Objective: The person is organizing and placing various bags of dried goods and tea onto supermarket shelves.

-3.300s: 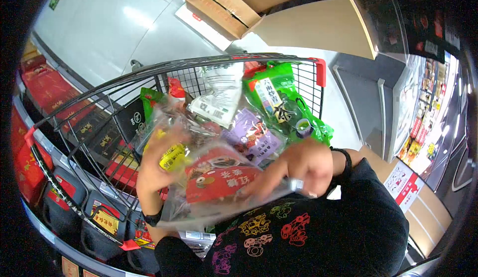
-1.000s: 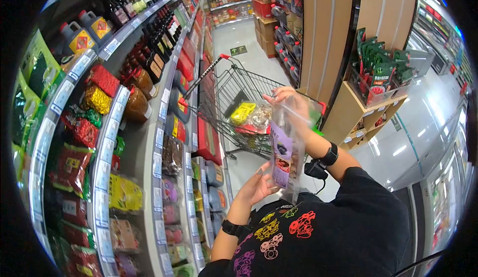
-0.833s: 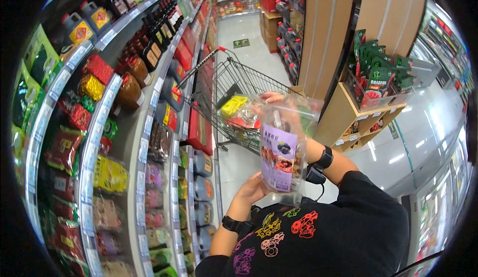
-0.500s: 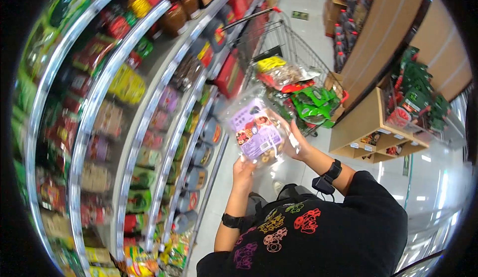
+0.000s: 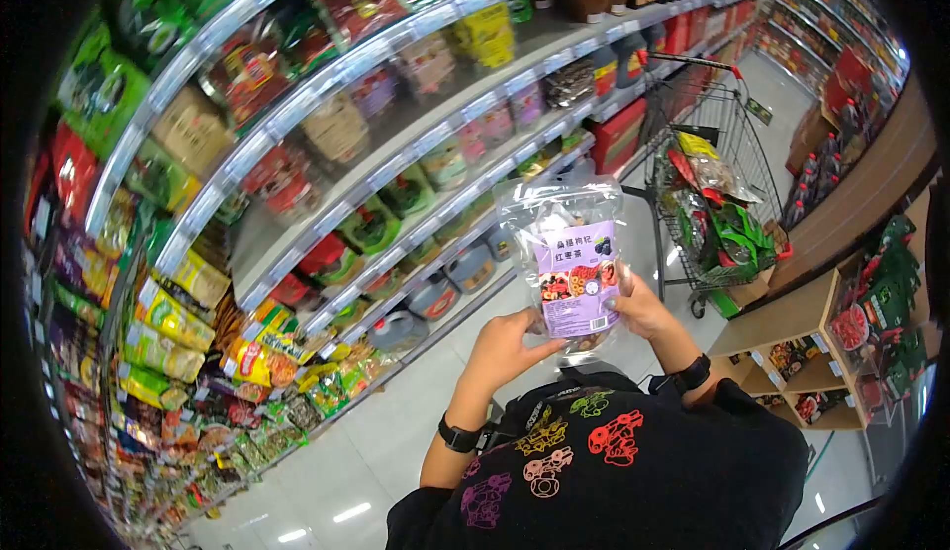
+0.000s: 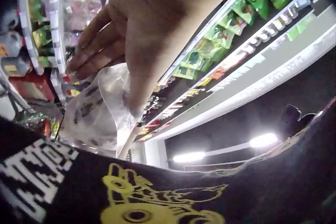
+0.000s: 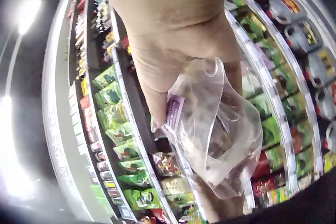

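At left, store shelves point(image 5: 265, 271) packed with bagged goods point(image 5: 178, 315). Next, left hand point(image 5: 505, 348) pinching the lower left of a clear, purple-labelled pouch point(image 5: 577, 271), long axis running away from both grips. At its lower right, equally near, right hand point(image 5: 643, 311) gripping too, thumb over the front. Past that hand, well apart from the pouch, loaded shopping cart point(image 5: 693, 61), then wooden display stand point(image 5: 782, 322).

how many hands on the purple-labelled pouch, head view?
2: the left hand at the lower left of the purple-labelled pouch, the right hand at its lower right. Neither is fully hidden.
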The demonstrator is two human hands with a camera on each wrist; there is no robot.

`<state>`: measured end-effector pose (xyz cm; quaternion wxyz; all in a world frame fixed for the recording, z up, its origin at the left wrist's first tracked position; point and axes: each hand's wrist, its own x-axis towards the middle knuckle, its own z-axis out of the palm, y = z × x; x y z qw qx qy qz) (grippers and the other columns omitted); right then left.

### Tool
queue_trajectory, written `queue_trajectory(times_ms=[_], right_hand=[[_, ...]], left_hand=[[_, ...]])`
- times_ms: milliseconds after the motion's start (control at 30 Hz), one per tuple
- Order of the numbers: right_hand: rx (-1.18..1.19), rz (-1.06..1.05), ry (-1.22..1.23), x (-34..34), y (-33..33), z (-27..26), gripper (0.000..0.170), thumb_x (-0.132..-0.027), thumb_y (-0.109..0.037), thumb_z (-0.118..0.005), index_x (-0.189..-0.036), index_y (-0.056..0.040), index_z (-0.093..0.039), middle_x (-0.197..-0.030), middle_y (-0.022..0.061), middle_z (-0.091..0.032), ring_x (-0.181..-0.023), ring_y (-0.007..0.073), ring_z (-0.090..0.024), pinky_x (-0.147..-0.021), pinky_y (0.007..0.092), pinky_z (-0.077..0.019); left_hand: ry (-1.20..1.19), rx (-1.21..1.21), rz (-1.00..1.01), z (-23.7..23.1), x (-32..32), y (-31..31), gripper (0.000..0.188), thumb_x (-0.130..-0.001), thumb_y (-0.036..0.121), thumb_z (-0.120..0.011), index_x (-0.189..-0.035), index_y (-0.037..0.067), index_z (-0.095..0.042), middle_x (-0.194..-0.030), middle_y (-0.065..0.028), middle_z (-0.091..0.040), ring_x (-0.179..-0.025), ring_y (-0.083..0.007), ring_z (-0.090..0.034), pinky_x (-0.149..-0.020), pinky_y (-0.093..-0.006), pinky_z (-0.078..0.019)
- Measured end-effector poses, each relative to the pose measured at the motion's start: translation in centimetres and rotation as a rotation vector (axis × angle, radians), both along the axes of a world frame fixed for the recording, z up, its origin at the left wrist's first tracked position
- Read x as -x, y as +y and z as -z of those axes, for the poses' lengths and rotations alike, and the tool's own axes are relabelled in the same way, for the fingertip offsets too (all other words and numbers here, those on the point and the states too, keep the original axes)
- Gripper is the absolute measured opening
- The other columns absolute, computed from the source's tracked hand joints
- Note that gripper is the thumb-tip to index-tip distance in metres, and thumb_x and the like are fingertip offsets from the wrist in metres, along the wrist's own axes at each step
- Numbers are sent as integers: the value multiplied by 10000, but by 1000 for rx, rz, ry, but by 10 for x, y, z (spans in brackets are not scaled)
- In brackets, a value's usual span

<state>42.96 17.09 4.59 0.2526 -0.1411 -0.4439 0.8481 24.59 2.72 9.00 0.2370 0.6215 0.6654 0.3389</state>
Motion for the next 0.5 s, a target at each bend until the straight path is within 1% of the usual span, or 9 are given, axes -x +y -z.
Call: queue_trajectory(times_ms=[67,100,200,267,367,400,433,467,500], right_hand=[[38,-35,21,25,-23,8,764,-688,-204,-748,-1278,-12,-303,-1229,67,-450,-1130,167,-438,-968,326,-343],[59,-44,30,36,-33,9,761,-690,-199,-746,-1279,-13,-302,-1231,67,-446,-1133,166,-434,-969,325,-343],[-67,-58,43,57,-45,-5,732,-717,-165,-717,-1292,-20,-287,-1225,54,-438,-1135,156,-425,-975,319,-335],[-139,-77,65,62,-41,-7,720,-734,-143,-694,-1304,-20,-272,-1225,47,-438,-1129,149,-428,-974,317,-337],[-127,-81,86,67,-36,-19,737,-732,-132,-695,-1318,-27,-260,-1234,48,-435,-1130,146,-427,-971,317,-340],[-158,-78,77,69,-35,-26,676,-774,-120,-644,-1325,-41,-260,-1257,70,-430,-1137,169,-442,-968,340,-357],[-39,-134,94,70,-29,-26,648,-791,-122,-620,-1326,-46,-262,-1267,80,-425,-1136,182,-450,-967,354,-362],[85,-191,108,73,-23,-23,620,-808,-124,-595,-1327,-51,-263,-1276,90,-419,-1134,195,-457,-966,367,-368],[212,-246,120,74,-18,-21,593,-825,-126,-570,-1328,-56,-264,-1285,101,-414,-1133,208,-465,-965,380,-373]], left_hand=[[40,60,-64,-11,17,-30,419,-683,360,-693,-854,-12,-606,-780,-173,-633,-722,-283,-630,-656,-336,-488],[54,28,-106,-14,24,-40,425,-679,362,-696,-851,-15,-605,-776,-174,-632,-718,-286,-629,-653,-340,-487],[101,-27,-194,-14,33,-59,458,-661,374,-708,-843,-31,-597,-758,-178,-627,-701,-294,-626,-643,-350,-483],[61,-80,-200,-13,39,-62,451,-661,364,-711,-842,-33,-594,-757,-180,-625,-698,-295,-625,-640,-345,-481],[15,-98,-223,-23,41,-55,423,-662,339,-715,-841,-25,-595,-759,-179,-625,-695,-295,-621,-630,-333,-478],[9,-133,-233,-22,40,-54,414,-664,333,-715,-838,-23,-596,-755,-178,-624,-690,-291,-620,-626,-332,-477],[4,-166,-246,-21,40,-53,405,-665,327,-715,-835,-21,-597,-751,-177,-623,-686,-286,-620,-622,-331,-476],[-49,-184,-207,-19,41,-52,358,-696,297,-688,-830,-17,-580,-733,-137,-619,-687,-217,-617,-636,-300,-468],[-183,-232,-152,-13,46,-50,324,-716,273,-665,-829,-15,-572,-731,-108,-604,-686,-184,-594,-633,-285,-455]])
